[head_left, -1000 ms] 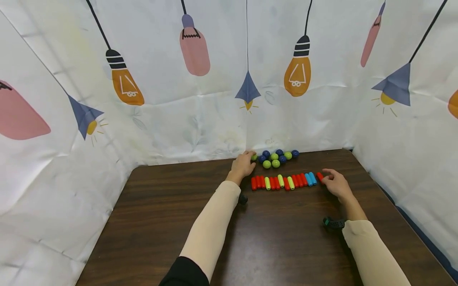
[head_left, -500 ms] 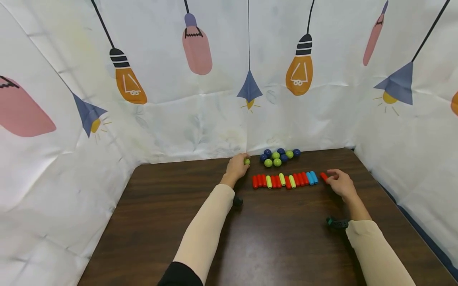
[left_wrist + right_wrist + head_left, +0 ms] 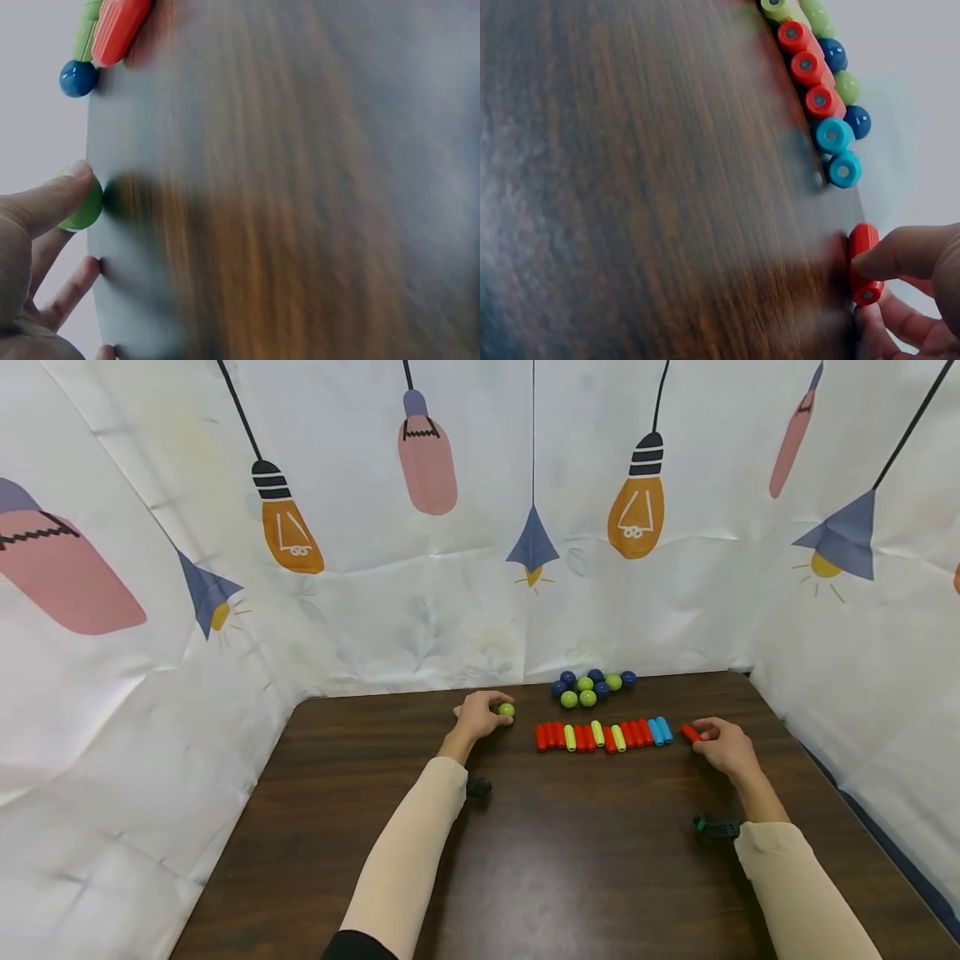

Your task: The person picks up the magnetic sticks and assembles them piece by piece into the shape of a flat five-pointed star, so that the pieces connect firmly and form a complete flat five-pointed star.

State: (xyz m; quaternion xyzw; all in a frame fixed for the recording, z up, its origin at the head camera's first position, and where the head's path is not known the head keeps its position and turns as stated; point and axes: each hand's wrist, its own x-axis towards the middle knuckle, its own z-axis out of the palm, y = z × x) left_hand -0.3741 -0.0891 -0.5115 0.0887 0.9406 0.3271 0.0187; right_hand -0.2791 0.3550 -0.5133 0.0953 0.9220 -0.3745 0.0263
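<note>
My left hand (image 3: 478,714) pinches a green ball (image 3: 506,710) between thumb and fingers, left of the other balls. The left wrist view shows the thumb over this green ball (image 3: 87,208), close to the table. At the right end of a row of small cylinders, my right hand (image 3: 726,746) holds a red cylinder (image 3: 691,732). Seen from the right wrist, the thumb lies against the side of the ridged red cylinder (image 3: 863,262), with fingers behind it. A gap separates it from the two blue cylinders (image 3: 660,731) ending the row.
Red and yellow-green cylinders (image 3: 570,737) make up the rest of the row. Behind them, against the back edge, sits a cluster of dark blue and green balls (image 3: 588,697). A white printed cloth (image 3: 360,618) rises behind the dark wooden table (image 3: 570,860).
My left hand has drawn the green ball away from the cluster, leftward and slightly nearer. The right hand stays by the row's end with the red cylinder. The head view has shifted slightly.
</note>
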